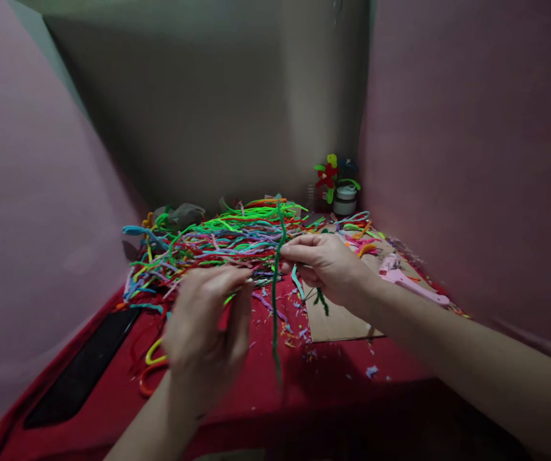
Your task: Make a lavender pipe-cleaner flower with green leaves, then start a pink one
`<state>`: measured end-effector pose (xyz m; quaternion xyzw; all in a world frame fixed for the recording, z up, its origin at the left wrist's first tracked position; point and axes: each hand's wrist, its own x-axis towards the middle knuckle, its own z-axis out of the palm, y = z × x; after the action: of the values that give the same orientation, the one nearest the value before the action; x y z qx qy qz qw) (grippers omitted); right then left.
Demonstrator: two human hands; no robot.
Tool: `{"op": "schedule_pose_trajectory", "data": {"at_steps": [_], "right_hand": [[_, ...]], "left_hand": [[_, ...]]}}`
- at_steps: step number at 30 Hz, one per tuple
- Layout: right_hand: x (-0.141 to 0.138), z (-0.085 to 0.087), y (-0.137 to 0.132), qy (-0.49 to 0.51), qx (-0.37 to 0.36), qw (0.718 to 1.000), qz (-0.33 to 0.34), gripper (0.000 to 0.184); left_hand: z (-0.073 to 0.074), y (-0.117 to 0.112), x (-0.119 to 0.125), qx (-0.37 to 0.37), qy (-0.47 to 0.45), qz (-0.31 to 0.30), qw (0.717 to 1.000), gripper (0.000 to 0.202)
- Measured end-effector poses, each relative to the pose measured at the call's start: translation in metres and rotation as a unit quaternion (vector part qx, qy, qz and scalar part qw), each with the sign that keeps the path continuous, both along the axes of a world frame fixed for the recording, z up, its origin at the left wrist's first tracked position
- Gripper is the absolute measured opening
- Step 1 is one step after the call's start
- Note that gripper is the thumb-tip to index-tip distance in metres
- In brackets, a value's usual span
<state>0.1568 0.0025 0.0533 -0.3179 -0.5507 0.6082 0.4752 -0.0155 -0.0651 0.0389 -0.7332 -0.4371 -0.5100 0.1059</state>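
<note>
spreading widest, a red cloth (107,384) lies beneath the cardboard sheet (340,324). beyond the cardboard and to its left sprawls a heap of multicoloured pipe cleaners (227,240). well left of the cardboard is a black, phone-like slab (81,370). left of the cardboard too, nearer than the slab, the left hand (203,314) is blurred, fingers curled; i cannot tell whether it holds anything. over the cardboard's far part, the right hand (328,266) pinches a dark green pipe cleaner (275,301), which stands roughly upright just left of the cardboard. it should be very light, fuzzy, grippy and easily bent; a fingertip pinch near mid-length suits it.
</note>
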Motion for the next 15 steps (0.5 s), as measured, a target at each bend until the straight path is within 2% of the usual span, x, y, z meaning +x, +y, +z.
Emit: {"op": "schedule_pose_trajectory", "data": {"at_steps": [1, 3, 5, 7, 11, 13, 15], "right_hand": [[0.0, -0.001, -0.001, 0.025, -0.027, 0.999, 0.021, 0.014], [-0.001, -0.005, -0.002, 0.061, -0.051, 0.995, 0.055, 0.015], [-0.003, -0.009, -0.003, 0.082, -0.065, 0.993, 0.056, 0.013], [-0.006, -0.014, -0.003, 0.093, -0.086, 0.991, 0.039, 0.011], [-0.008, -0.023, -0.002, 0.098, -0.111, 0.988, 0.041, 0.012], [-0.007, -0.026, -0.001, 0.095, -0.108, 0.988, 0.052, 0.013], [-0.005, -0.027, -0.001, 0.083, -0.101, 0.99, 0.061, 0.013]], "left_hand": [[-0.007, 0.002, 0.001, -0.05, -0.011, -0.009, 0.999, 0.022], [-0.018, 0.014, 0.002, -0.168, -0.095, -0.033, 0.981, 0.015], [-0.025, 0.029, 0.005, -0.264, -0.19, -0.088, 0.942, 0.027], [-0.027, 0.041, 0.01, -0.333, -0.211, -0.149, 0.907, 0.04], [-0.016, 0.047, 0.024, -0.366, -0.236, -0.218, 0.873, 0.051], [-0.011, 0.048, 0.028, -0.401, -0.276, -0.251, 0.837, 0.048], [-0.009, 0.051, 0.03, -0.443, -0.324, -0.285, 0.786, 0.042]]}}
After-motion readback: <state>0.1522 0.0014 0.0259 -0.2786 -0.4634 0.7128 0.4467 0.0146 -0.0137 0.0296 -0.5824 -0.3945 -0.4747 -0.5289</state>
